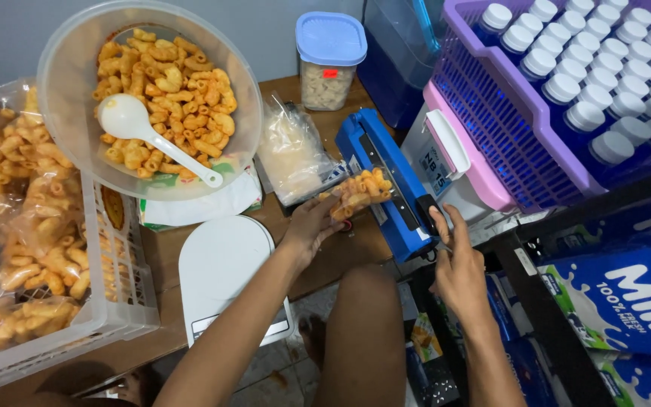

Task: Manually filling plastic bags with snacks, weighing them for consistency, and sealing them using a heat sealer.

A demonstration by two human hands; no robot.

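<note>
A small clear bag of orange snacks (pixel 359 193) is being held by the left hand (pixel 312 226), whose fingers are closed on its lower end, while its open end is being laid across the bar of the blue heat sealer (pixel 386 181). The right hand (pixel 457 264) is being rested at the front end of the sealer's arm, fingers partly spread and closed on nothing. The bag is judged to be light and soft, its thin film slippery and easily creased, and the pieces inside brittle enough to be crushed by a hard squeeze; it is best taken by the filled part below the seal line, so that the mouth is kept flat and free of crumbs. Just beside the sealer, a pile of empty clear bags (pixel 291 154) is lying on the wooden surface (pixel 340 252). Nearer the person, a white kitchen scale (pixel 224 271) is lying flat, and above it a large clear bowl (pixel 77 98) of loose snacks with a white spoon (pixel 137 128) in it is being carried on a box. To the left, a white crate (pixel 118 286) is being filled with sealed bags. Behind the sealer a lidded container (pixel 331 60) is standing, and at the right a purple basket (pixel 506 128) of white-capped bottles (pixel 604 68) is crowding the sealer closely, with blue cartons (pixel 627 294) stacked below it.
</note>
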